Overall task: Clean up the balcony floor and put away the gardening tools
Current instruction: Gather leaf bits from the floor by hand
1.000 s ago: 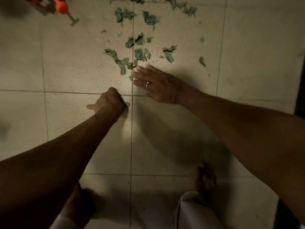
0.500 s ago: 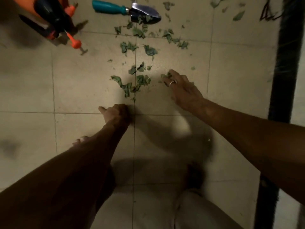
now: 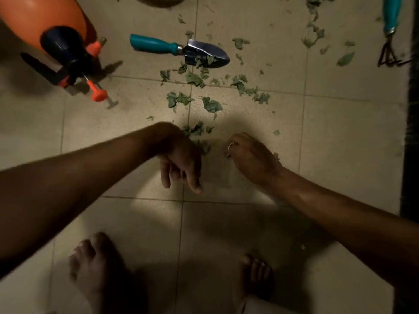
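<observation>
Left hand [image 3: 179, 159] limp, right hand [image 3: 251, 157] curled

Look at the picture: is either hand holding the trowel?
No, the trowel lies on the floor beyond the left hand and right hand, touched by neither.

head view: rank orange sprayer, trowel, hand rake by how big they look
1. orange sprayer, largest, even cropped
2. trowel
3. hand rake, but its handle runs out of frame, so trowel versus rake is unsure

Head view — steeply down, near floor [image 3: 340, 137]
</observation>
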A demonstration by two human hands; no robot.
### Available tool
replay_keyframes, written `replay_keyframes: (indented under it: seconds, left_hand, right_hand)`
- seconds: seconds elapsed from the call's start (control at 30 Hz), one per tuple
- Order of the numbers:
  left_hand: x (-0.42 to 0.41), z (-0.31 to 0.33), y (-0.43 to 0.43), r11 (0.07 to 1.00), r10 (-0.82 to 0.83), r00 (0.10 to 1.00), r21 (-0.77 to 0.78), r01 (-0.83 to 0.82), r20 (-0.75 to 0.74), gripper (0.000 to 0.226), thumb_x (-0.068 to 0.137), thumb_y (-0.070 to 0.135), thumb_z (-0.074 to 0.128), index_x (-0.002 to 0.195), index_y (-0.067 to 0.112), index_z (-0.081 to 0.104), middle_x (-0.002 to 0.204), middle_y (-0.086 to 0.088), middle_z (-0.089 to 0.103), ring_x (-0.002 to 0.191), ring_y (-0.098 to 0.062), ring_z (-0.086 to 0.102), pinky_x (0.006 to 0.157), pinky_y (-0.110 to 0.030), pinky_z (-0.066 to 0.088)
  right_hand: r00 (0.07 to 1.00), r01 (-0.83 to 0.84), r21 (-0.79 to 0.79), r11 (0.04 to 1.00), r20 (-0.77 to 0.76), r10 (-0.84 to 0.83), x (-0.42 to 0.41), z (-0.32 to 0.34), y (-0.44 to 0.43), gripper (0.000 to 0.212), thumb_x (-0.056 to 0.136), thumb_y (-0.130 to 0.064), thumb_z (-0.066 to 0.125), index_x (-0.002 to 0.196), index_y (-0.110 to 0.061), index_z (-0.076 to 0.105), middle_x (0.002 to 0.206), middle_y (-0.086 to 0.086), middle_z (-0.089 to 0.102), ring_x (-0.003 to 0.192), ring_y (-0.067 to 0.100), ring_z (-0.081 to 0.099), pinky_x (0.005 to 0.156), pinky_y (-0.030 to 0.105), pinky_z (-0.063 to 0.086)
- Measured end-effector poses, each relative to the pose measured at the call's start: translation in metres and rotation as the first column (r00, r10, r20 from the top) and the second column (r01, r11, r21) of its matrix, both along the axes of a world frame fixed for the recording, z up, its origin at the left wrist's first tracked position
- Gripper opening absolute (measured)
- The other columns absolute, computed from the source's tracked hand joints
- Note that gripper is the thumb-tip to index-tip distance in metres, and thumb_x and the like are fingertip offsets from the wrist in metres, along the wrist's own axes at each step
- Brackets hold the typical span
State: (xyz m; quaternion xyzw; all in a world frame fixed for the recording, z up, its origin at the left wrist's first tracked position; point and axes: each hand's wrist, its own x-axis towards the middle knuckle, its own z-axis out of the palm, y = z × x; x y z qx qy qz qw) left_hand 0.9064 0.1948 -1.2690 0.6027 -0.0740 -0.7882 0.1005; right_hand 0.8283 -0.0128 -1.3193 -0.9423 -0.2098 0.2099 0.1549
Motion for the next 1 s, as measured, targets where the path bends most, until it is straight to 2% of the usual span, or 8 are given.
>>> replay_keyframes:
  seconds: [0.1,0.17,0.37,0.47,0.53,0.63,0.83,1.0]
  left_hand:
    - [0.043,0.002,0.001,0.993,0.109,0.987,-0.053,-0.104,0.118,0.026,0.089,0.029,0.077,0.103,0.012,0.064,0.071,-0.001,0.05,0.058,-0.013,0.047,0.06,-0.031,0.058]
    - [0.056,-0.004,0.014,0.942,0.332,0.929,-0.095,-0.321,0.164,0.03,0.092,0.034,0.072,0.107,0.009,0.064,0.079,-0.004,0.05,0.056,-0.012,0.044,0.056,-0.029,0.054]
    - [0.049,-0.004,0.026,0.241,0.971,0.23,-0.324,-0.915,0.072,0.039,0.101,0.057,0.05,0.105,0.018,0.056,0.072,0.005,0.047,0.065,-0.011,0.046,0.058,-0.025,0.045]
    - [0.029,-0.003,0.01,0.09,0.996,0.085,-0.363,-0.927,0.028,0.065,0.1,0.069,0.037,0.113,0.009,0.059,0.089,-0.004,0.061,0.082,-0.019,0.062,0.08,-0.036,0.056]
    - [0.016,-0.002,-0.004,-0.025,0.996,0.004,-0.328,-0.944,-0.086,0.081,0.1,0.072,0.024,0.121,0.005,0.064,0.11,-0.016,0.07,0.102,-0.03,0.071,0.094,-0.048,0.056]
    - [0.01,-0.001,-0.011,-0.256,0.952,-0.212,-0.193,-0.947,-0.223,0.075,0.104,0.065,0.018,0.129,0.011,0.064,0.118,-0.017,0.072,0.106,-0.031,0.072,0.081,-0.051,0.062]
    - [0.024,-0.007,0.008,-0.201,0.98,-0.193,-0.204,-0.958,-0.055,0.045,0.11,0.044,0.034,0.119,0.011,0.063,0.084,-0.01,0.071,0.06,-0.016,0.069,0.045,-0.027,0.054]
    - [0.034,-0.017,0.033,0.109,0.942,-0.032,-0.398,-0.911,0.333,0.057,0.1,0.067,0.041,0.082,0.018,0.065,0.06,0.003,0.061,0.055,-0.011,0.057,0.054,-0.026,0.049]
  right_hand:
    - [0.993,0.109,0.173,0.979,-0.073,-0.098,0.02,0.008,-0.001,0.018,0.093,-0.003,0.061,0.104,-0.004,0.075,0.107,0.01,0.068,0.098,0.02,0.063,0.087,0.033,0.052]
    - [0.955,0.282,0.283,0.917,-0.17,-0.241,0.04,0.017,0.002,0.019,0.089,-0.006,0.068,0.103,-0.014,0.079,0.098,-0.006,0.072,0.083,-0.005,0.062,0.079,0.012,0.051]
    - [0.766,0.633,0.416,0.652,-0.456,-0.453,0.091,0.041,0.023,0.019,0.083,-0.011,0.078,0.1,-0.019,0.077,0.081,-0.014,0.075,0.07,-0.002,0.068,0.064,0.014,0.05]
    - [0.728,0.684,0.529,0.502,-0.531,-0.433,0.096,0.049,0.041,0.022,0.083,-0.01,0.08,0.103,-0.012,0.073,0.074,-0.009,0.074,0.069,0.003,0.071,0.062,0.017,0.053]
    - [0.77,0.638,0.581,0.505,-0.471,-0.43,0.095,0.048,0.056,0.019,0.083,-0.011,0.08,0.1,-0.012,0.069,0.073,-0.007,0.072,0.069,0.007,0.071,0.065,0.02,0.056]
    - [0.876,0.474,0.623,0.623,-0.259,-0.407,0.091,0.037,0.07,0.01,0.085,-0.01,0.077,0.092,-0.012,0.071,0.076,-0.01,0.069,0.071,-0.001,0.067,0.069,0.02,0.055]
    - [0.97,-0.036,0.393,0.919,0.234,-0.062,0.094,0.025,0.071,0.014,0.088,-0.023,0.068,0.097,-0.023,0.079,0.096,-0.003,0.071,0.094,0.018,0.055,0.081,0.036,0.038]
    - [0.955,-0.086,0.429,0.899,0.294,-0.049,0.078,0.025,0.078,0.021,0.089,-0.024,0.067,0.108,-0.025,0.076,0.116,-0.001,0.06,0.109,0.018,0.048,0.09,0.033,0.036]
